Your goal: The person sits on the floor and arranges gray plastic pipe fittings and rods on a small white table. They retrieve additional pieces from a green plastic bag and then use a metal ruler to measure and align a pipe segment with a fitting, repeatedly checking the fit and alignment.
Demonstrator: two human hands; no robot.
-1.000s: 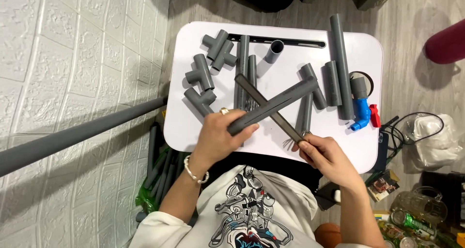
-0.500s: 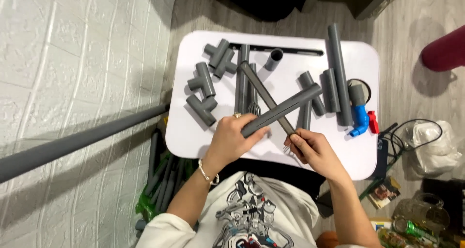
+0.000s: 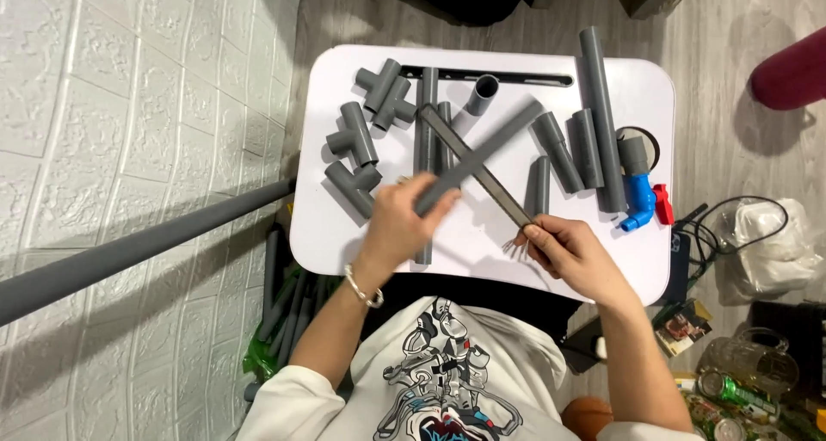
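My left hand (image 3: 403, 220) grips one end of a short grey pipe (image 3: 495, 144) that slants up to the right over the small white table (image 3: 335, 226). My right hand (image 3: 570, 250) holds the handle end of a long flat dark file (image 3: 471, 161), which lies across the pipe and forms an X with it. Both hands are above the table's near half.
Several grey tee fittings (image 3: 357, 153) lie at the table's left, straight grey pipe pieces (image 3: 594, 105) at its middle and right, and a blue valve with a red handle (image 3: 644, 198) near the right edge. A long grey pipe (image 3: 129, 252) leans along the white wall. Clutter sits on the floor at the right.
The file has slid along the pipe, crossing it at a different spot. Both hands have shifted slightly while keeping their grips.
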